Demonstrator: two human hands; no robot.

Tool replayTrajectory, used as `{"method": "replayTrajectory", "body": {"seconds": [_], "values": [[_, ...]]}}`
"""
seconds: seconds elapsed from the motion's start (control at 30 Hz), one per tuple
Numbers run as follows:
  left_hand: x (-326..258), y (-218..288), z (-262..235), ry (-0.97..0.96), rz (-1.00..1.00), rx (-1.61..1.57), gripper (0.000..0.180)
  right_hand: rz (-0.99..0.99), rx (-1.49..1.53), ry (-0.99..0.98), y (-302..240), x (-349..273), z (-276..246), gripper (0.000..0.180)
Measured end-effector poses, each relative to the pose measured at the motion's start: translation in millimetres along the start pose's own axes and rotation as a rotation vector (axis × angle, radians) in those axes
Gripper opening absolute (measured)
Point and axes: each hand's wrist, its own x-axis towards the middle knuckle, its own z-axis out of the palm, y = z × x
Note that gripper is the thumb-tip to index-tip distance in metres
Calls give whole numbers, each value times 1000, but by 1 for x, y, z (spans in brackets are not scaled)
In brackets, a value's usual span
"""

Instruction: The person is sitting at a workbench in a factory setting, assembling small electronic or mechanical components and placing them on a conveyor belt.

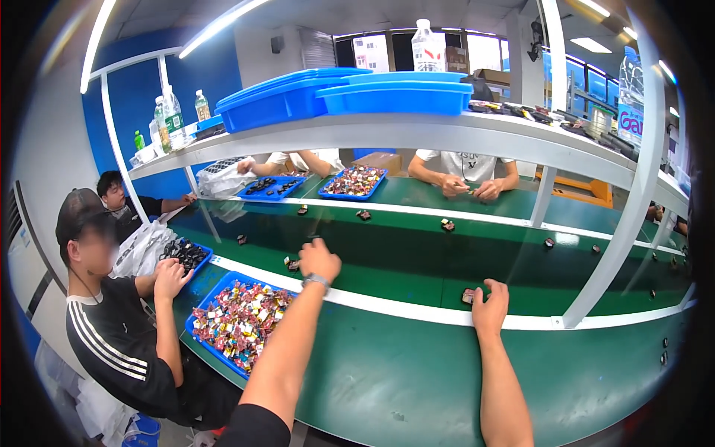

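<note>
My left hand (320, 262), a watch on its wrist, reaches over the green conveyor belt (402, 257). Its fingers are drawn together, with something small and dark at their tips that I cannot make out. Beside that wrist a small reddish-black part (292, 264) lies on the belt. My right hand (491, 305) is at the belt's near white rail, fingers apart and curved. Another small part (468, 296), dark with a pinkish top, lies against its thumb side. Below my left forearm stands a blue tray (195, 328) heaped with small red, white and yellow parts (242, 320).
A person in a black top (112, 335) works at left beside a tray of black pieces (186, 257). Opposite, a person in white (465, 175) handles something small. White posts (614, 201) hold up a shelf (417, 134) with blue bins (290, 97). Several parts dot the belt.
</note>
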Motion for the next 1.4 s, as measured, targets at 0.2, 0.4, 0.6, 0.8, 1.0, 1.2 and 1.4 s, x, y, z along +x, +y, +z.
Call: {"method": "replayTrajectory", "body": {"seconds": [0.2,0.4,0.6,0.8,1.0,1.2,1.4], "values": [[41,-59,2,-359,-314,103,44,66,83,-125,1,-2,-1,17],[34,-64,10,-314,-159,190,27,106,152,-126,1,3,-6,14],[-21,7,1,-109,169,-172,28,-177,-72,89,-5,2,-10,19],[-127,64,-40,-652,515,-915,54,-382,205,-135,-45,-31,-30,21],[-172,65,-67,-936,829,-965,61,-285,377,-604,-66,-62,-60,19],[-167,46,-74,-1101,774,-974,73,-241,365,-860,-72,-69,-66,16],[-176,48,-59,-1367,515,-1391,77,-358,374,-915,-68,-65,-70,25]]}}
